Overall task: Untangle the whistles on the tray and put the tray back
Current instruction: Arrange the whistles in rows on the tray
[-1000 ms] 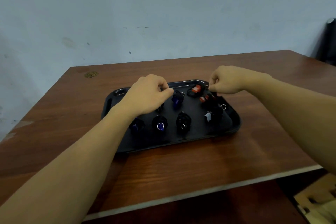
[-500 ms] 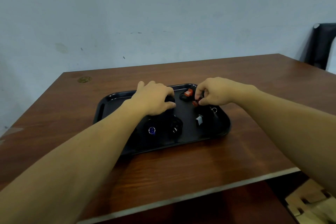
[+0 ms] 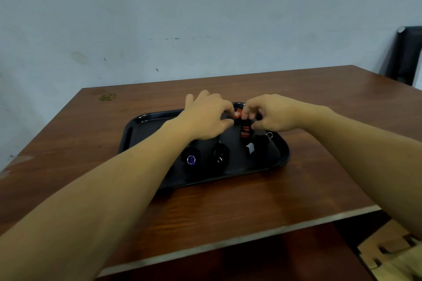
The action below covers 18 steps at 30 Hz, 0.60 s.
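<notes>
The whistles lie on the black tray on the brown table. My left hand and my right hand both pinch an orange whistle at the tray's far edge.

counts on the table

one black tray in the middle of the frame. two hands above its far edge: left hand, right hand. visible whistles: two with red parts near the fingers, one with blue, one black, one with a white part. others may be hidden under the hands. one loose metal ring. one table.
</notes>
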Tool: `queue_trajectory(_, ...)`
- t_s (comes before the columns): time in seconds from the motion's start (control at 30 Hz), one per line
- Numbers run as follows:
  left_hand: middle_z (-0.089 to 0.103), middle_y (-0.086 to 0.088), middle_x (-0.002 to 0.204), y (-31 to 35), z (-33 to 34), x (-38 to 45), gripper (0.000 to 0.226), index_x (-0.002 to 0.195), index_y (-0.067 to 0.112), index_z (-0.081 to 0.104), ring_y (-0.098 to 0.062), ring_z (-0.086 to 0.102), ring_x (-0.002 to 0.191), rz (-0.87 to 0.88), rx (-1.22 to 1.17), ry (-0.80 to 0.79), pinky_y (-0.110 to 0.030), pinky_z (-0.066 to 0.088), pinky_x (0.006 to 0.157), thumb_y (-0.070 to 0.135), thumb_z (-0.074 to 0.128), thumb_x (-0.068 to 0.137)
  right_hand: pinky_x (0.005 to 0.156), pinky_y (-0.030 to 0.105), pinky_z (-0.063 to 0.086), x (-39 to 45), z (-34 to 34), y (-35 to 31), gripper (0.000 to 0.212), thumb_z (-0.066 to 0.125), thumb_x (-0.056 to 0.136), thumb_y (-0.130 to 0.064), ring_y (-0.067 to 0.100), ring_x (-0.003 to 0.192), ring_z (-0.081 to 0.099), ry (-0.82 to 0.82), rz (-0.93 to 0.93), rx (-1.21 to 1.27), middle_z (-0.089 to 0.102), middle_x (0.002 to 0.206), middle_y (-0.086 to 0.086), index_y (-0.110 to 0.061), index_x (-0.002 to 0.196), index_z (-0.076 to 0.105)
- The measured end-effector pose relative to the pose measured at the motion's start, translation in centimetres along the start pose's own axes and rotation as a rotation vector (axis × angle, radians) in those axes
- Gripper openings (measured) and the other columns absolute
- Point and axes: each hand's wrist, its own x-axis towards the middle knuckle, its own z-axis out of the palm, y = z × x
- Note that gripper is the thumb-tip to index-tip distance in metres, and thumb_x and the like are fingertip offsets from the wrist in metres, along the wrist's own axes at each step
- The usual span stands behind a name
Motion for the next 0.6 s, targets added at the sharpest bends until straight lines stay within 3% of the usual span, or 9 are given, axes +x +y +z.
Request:
queue_trajectory(0.1,0.055,0.008,0.107,1.7,0.0,1.1,0.028,0.126,0.042,0.059,-0.027,0.045,0.116,0.040,0.002,-0.071,-0.048,0.026,0.090,0.039,0.046,0.101,0.072,0.025,0.048,-1.2,-1.0,-0.3,0.011,0.070,0.090,-0.021,0.010,0.084,0.063,-0.059,0.069,-0.009,0.067,0.090,-0.009,-0.023,0.100,0.070)
queue_trajectory(0.2,0.058,0.011,0.104,2.7,0.2,2.2,0.031,0.126,0.047,0.057,-0.025,0.050,0.110,0.072,0.015,-0.199,-0.047,0.025,0.090,0.035,0.045,0.101,0.081,0.029,0.050,-2.3,-1.0,-0.3,0.018,0.071,0.090,-0.039,0.009,0.090,0.061,-0.193,0.110,-0.062,0.065,0.097,-0.012,-0.026,0.103,0.071)
queue_trajectory(0.27,0.055,0.012,0.099,2.9,0.4,2.7,0.025,0.123,0.047,0.060,-0.021,0.052,0.105,0.101,0.009,-0.254,-0.049,0.026,0.092,0.042,0.050,0.100,0.074,0.026,0.044,-2.6,-0.4,-0.1,0.019,0.069,0.091,-0.046,0.002,0.084,0.055,-0.206,0.096,-0.086,0.058,0.092,-0.019,-0.032,0.104,0.067)
queue_trajectory(0.37,0.054,0.012,0.102,3.0,1.1,3.3,0.028,0.120,0.040,0.059,-0.019,0.053,0.100,0.111,0.034,-0.227,-0.046,0.026,0.087,0.050,0.058,0.094,0.069,0.022,0.039,-2.7,0.0,0.1,0.014,0.070,0.091,-0.041,-0.003,0.081,0.053,-0.193,0.057,-0.031,0.058,0.088,-0.022,-0.035,0.103,0.066)
queue_trajectory(0.47,0.057,0.007,0.102,2.7,1.1,3.5,0.028,0.114,0.030,0.056,-0.023,0.054,0.097,0.082,0.071,-0.188,-0.043,0.025,0.083,0.046,0.062,0.092,0.077,0.023,0.045,-2.8,-0.4,-0.1,0.018,0.074,0.090,-0.032,0.007,0.090,0.062,-0.221,0.022,0.011,0.065,0.100,-0.018,-0.035,0.108,0.069)
queue_trajectory(0.6,0.058,0.004,0.097,2.3,1.2,3.5,0.027,0.101,0.023,0.049,-0.025,0.053,0.095,0.022,0.101,-0.176,-0.046,0.026,0.085,0.047,0.059,0.091,0.066,0.017,0.053,-2.5,-0.1,-0.6,0.024,0.072,0.091,-0.017,0.002,0.079,0.066,-0.226,0.011,0.121,0.067,0.098,-0.018,-0.031,0.110,0.073)
